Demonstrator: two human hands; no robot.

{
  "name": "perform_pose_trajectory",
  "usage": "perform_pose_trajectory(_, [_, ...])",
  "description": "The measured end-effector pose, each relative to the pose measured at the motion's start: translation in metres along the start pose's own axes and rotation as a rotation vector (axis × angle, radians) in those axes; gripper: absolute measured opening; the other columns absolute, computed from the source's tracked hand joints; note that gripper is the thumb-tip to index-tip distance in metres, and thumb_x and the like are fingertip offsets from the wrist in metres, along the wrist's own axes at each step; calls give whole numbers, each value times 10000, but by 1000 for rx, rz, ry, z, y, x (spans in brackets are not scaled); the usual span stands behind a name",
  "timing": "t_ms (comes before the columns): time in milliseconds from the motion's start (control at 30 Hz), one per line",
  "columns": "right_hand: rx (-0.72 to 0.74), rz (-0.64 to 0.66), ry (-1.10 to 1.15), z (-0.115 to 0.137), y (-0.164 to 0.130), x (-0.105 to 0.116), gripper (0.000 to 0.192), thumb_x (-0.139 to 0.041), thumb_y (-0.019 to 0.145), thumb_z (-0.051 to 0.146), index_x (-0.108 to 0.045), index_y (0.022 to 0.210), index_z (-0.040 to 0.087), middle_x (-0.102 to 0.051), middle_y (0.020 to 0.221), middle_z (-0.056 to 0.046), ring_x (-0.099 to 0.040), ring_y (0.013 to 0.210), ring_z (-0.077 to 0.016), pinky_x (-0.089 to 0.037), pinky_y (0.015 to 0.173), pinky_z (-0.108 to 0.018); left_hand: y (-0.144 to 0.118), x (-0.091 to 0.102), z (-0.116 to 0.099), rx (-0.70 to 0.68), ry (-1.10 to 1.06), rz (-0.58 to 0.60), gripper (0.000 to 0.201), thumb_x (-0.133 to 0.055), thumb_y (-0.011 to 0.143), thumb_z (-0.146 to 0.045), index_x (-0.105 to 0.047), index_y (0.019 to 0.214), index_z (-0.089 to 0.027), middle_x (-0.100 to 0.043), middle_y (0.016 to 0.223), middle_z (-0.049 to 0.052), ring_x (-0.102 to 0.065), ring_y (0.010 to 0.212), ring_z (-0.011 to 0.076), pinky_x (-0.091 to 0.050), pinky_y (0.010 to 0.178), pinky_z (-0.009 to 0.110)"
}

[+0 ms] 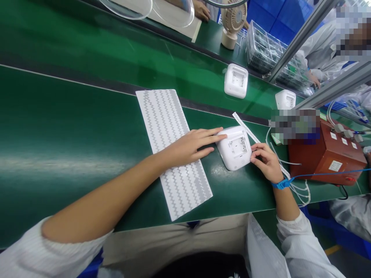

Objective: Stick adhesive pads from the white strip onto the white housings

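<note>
White plastic housing [234, 147] on the green desk [72, 127] sits between both grips — left hand [188, 146] flat, fingers steadying its far edge, right hand [265, 160] pinching the near corner — likely light, rigid, smooth; best held by its sides.

Three white housings [234, 147] (one sheet [172, 150])

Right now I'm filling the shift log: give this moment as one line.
left hand: steadying white rounded plastic housing | right hand: fingertips at housing's edge | under left forearm: white sheet of grey zigzag strips | surface: green bench
</note>
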State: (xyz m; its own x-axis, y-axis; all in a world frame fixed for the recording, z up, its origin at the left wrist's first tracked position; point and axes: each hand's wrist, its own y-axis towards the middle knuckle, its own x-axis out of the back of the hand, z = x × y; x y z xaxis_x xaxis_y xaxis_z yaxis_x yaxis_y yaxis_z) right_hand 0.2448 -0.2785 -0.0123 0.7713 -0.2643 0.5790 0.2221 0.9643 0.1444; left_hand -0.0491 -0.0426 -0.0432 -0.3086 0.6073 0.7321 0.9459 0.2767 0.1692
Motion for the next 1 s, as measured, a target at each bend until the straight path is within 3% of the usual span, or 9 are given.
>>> perform_pose_trajectory(600, [49,-41,-65,8,1,-6,160,-778,998,287,-694,863,265,-699,1291,-105,-689,1217,-314,-564,1086,-543,1,-2,-1,0,-1,-8,589,-460,1216,-442,-485,1803,-401,-443,1902,50,-589,1622,356,-480,1320,569])
perform_pose_trajectory(733, [-18,-5,41,3,1,-7,207,-814,997,354,-670,880,263,-674,1319,-103,-673,1264,-312,-541,1140,-549,1,-2,-1,3,-1,-14,595,-471,1210,-420,-480,1805,-403,-443,1901,52,-595,1618,361,-481,1318,590])
perform_pose_trajectory(900, [-184,23,318,-10,4,-4,441,-916,941,611,-650,886,264,-710,1300,-97,-691,1267,-309,-599,1117,-516,0,0,0,11,4,-1,606,-479,1202,-427,-476,1808,-401,-440,1901,57,-612,1598,368,-506,1295,594])
perform_pose_trajectory(1000, [-205,44,349,-13,5,-3,477,-940,920,649,-670,882,257,-713,1325,-99,-693,1281,-303,-600,1135,-510,-1,1,0,14,8,4,593,-470,1202,-443,-513,1790,-384,-442,1899,64,-613,1599,372,-503,1302,600])
